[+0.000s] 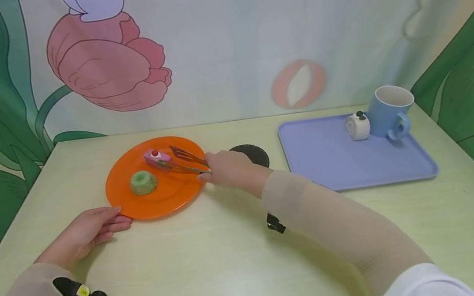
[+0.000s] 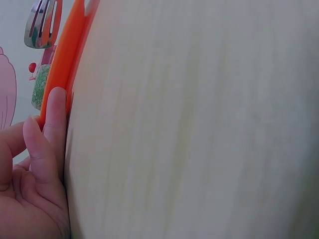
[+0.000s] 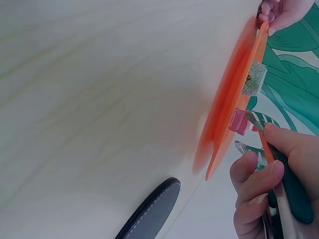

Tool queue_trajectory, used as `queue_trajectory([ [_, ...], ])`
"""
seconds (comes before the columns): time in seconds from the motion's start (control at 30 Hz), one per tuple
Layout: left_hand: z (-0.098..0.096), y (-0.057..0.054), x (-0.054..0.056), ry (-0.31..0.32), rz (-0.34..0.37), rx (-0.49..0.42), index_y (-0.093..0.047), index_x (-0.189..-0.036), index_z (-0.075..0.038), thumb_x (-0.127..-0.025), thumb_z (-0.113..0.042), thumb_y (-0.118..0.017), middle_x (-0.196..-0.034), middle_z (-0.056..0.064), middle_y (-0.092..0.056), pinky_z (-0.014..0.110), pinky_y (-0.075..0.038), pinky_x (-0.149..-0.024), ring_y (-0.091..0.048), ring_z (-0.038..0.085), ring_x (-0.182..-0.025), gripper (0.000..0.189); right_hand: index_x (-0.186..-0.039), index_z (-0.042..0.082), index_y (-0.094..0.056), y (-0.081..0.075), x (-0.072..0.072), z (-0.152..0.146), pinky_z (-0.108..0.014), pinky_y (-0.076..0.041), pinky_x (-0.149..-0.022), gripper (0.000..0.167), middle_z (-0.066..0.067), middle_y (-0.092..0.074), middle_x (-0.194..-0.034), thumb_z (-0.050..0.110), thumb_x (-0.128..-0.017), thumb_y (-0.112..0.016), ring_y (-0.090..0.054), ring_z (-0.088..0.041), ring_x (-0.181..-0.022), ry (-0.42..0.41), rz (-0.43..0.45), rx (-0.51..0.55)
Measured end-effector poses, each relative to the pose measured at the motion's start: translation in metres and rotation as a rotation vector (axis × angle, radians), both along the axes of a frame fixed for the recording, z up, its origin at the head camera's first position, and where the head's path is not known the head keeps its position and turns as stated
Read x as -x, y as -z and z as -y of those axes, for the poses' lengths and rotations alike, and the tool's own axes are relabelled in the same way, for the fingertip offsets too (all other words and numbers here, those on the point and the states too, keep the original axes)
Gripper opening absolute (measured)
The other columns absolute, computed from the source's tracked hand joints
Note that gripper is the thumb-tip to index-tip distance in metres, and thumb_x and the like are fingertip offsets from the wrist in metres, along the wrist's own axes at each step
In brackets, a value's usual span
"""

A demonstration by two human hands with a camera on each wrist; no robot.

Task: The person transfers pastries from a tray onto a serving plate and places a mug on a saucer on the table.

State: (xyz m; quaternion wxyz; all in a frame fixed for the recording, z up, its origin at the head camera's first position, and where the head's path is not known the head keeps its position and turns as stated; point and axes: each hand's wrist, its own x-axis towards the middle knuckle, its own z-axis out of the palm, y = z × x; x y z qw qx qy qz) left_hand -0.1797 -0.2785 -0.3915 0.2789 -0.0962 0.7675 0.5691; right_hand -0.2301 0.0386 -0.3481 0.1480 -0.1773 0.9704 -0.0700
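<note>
An orange plate [image 1: 174, 194] lies on the table. My left hand [image 1: 94, 231] pinches its near left rim between thumb and fingers. My right hand [image 1: 232, 168] grips serving tongs [image 3: 295, 196], which have slotted metal ends and dark green handle parts. These tongs reach over the plate with their ends spread about a pink cake piece [image 1: 155, 155] topped with a red cherry. One end overlaps the cake in the head view; whether it touches, I cannot tell. A green ring-shaped cake [image 1: 143, 182] sits on the plate, left of the pink one.
A lavender tray [image 1: 342, 167] stands at the right, holding a white cake roll [image 1: 358, 126] and a blue mug [image 1: 387, 111]. Beside my right hand lies a black round coaster [image 1: 254, 153], partly hidden. A printed curtain [image 1: 220, 42] hangs behind the table.
</note>
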Motion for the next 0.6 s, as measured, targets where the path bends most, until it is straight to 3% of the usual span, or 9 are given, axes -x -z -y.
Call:
queue_trajectory([
  [0.6,0.0,-0.0006,0.0007,0.008,-0.004,0.0,-0.031,-0.139,0.007,-0.1,-0.035,-0.042,-0.094,-0.002,-0.07,0.017,-0.05,-0.066,-0.067,0.007,-0.088,0.058,-0.114,0.013,-0.05,-0.0026,-0.0101,-0.0084,-0.028,-0.043,-0.053,0.045,0.002,-0.059,-0.087,0.053,-0.092,-0.048,-0.055,-0.017,-0.066,-0.028,-0.016,-0.008],
])
